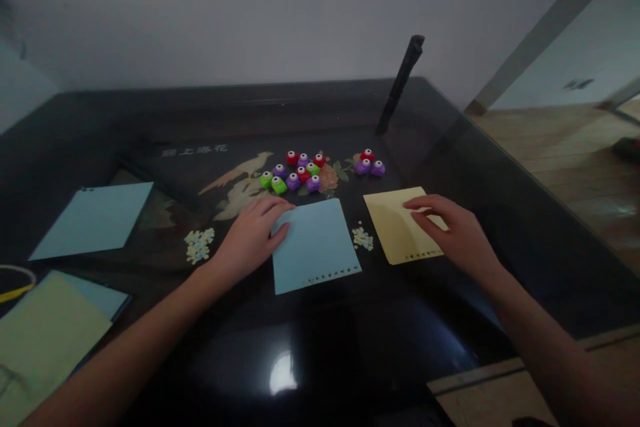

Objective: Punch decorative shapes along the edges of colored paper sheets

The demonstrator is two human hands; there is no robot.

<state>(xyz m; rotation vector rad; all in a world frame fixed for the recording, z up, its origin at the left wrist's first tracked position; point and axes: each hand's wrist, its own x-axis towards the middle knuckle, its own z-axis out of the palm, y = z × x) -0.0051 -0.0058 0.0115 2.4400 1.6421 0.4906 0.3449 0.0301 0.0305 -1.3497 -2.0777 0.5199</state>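
While your left hand (253,235) lies flat and spread, its fingertips rest on the left edge of the blue sheet (315,245), gripping nothing. Your right hand (453,230) is likewise loose and open, fingers pressing down on the right part of the yellow sheet (395,227); neither hand has anything clasped in it.

Both sheets lie flat on the dark glossy surface (350,340), just beside each other with a small heap of punched bits (363,238) between them. A second heap (199,245) sits just left of your left wrist. Behind the sheets stands a cluster of punches (295,172) in red, purple and green, and a smaller trio (370,163) to its right. Further left lies another blue sheet (95,219), and at the near left corner a pale green sheet (43,340) covers part of one more blue one. A dark stick (400,83) leans up from the far side of the surface. Behind is a plain pale wall (250,13); wooden floor (565,147) shows to the right.

Each sheet under your hands has a row of punched holes along its near edge. The blue one is slightly turned, its long axis running away from you and leaning a little left; the yellow one leans the same way, a bit more.
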